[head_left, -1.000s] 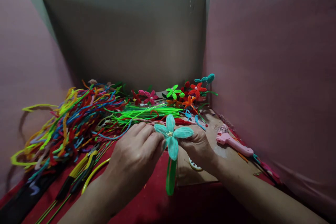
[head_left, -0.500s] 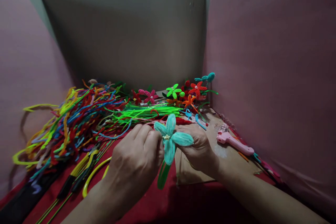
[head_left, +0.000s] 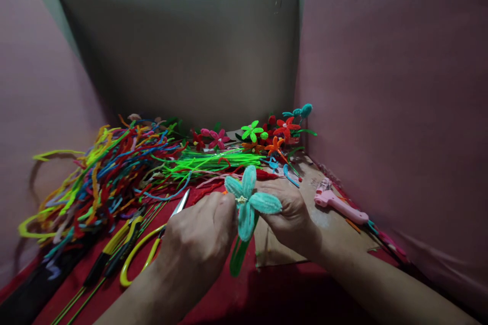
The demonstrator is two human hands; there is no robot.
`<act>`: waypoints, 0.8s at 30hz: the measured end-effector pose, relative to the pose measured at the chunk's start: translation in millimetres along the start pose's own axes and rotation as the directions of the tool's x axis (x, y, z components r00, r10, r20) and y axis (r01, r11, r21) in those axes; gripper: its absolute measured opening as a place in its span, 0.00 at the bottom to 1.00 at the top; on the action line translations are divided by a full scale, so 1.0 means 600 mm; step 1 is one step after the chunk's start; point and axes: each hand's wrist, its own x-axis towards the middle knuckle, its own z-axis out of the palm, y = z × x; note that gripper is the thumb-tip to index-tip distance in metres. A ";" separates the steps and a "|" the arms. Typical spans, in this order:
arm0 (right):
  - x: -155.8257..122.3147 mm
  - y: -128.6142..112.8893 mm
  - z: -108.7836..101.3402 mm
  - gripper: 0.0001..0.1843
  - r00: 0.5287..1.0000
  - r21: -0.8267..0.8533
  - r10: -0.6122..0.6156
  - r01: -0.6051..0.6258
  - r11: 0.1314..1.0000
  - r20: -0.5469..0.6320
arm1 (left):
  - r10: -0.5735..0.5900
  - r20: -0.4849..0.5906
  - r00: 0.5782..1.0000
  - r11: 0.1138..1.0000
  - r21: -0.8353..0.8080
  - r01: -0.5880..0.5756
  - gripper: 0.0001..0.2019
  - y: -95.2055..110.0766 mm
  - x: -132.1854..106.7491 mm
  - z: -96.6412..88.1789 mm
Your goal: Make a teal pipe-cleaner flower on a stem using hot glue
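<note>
A teal pipe-cleaner flower (head_left: 247, 198) with a green stem (head_left: 238, 256) stands between my two hands. My right hand (head_left: 290, 210) is closed around it just below the petals. My left hand (head_left: 198, 238) is closed against the stem on the left side, fingers curled in; what its fingertips pinch is hidden. Yellow-handled scissors (head_left: 152, 246) lie on the red cloth just left of my left hand.
A heap of coloured pipe cleaners (head_left: 107, 172) fills the left. Finished flowers (head_left: 267, 134) lie at the back. A pink glue gun (head_left: 339, 205) rests on cardboard (head_left: 301, 249) to the right. Pliers (head_left: 110, 254) lie at the left front. Pink walls close in both sides.
My left hand has curled tighter and drawn back toward me, uncovering the scissors' blades. The flower's stem has tilted to the left. My right hand has kept its hold.
</note>
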 end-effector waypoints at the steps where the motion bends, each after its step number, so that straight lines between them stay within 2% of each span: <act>1: 0.001 -0.001 0.000 0.13 1.000 -0.001 -0.002 0.002 1.000 -0.004 | -0.001 -0.003 1.000 1.000 -0.005 0.001 0.06 0.000 0.000 0.000; 10: 0.003 -0.011 -0.001 0.15 0.999 0.019 0.038 -0.038 0.999 -0.017 | -0.005 0.029 1.000 0.999 -0.037 0.006 0.04 0.001 0.002 -0.003; 14: -0.001 -0.004 -0.002 0.15 0.990 0.101 0.141 -0.143 0.985 0.024 | 0.045 0.058 0.997 0.999 -0.001 -0.045 0.06 -0.009 0.008 -0.008; 17: -0.001 0.000 -0.006 0.15 0.971 0.167 0.224 -0.236 0.957 0.089 | 0.118 0.081 0.990 0.993 -0.035 -0.116 0.08 -0.018 0.010 -0.008; 19: 0.000 0.001 -0.007 0.14 0.959 0.216 0.257 -0.279 0.936 0.122 | 0.129 0.093 0.987 0.990 -0.065 -0.123 0.08 -0.023 0.011 -0.006; 21: 0.000 0.003 -0.005 0.13 0.945 0.255 0.285 -0.319 0.913 0.161 | 0.067 0.106 0.992 0.995 -0.083 -0.059 0.07 -0.026 0.011 -0.005; 24: -0.004 0.006 0.001 0.10 0.926 0.302 0.341 -0.376 0.876 0.164 | -0.120 0.066 0.991 0.991 -0.045 0.123 0.05 -0.031 0.012 -0.013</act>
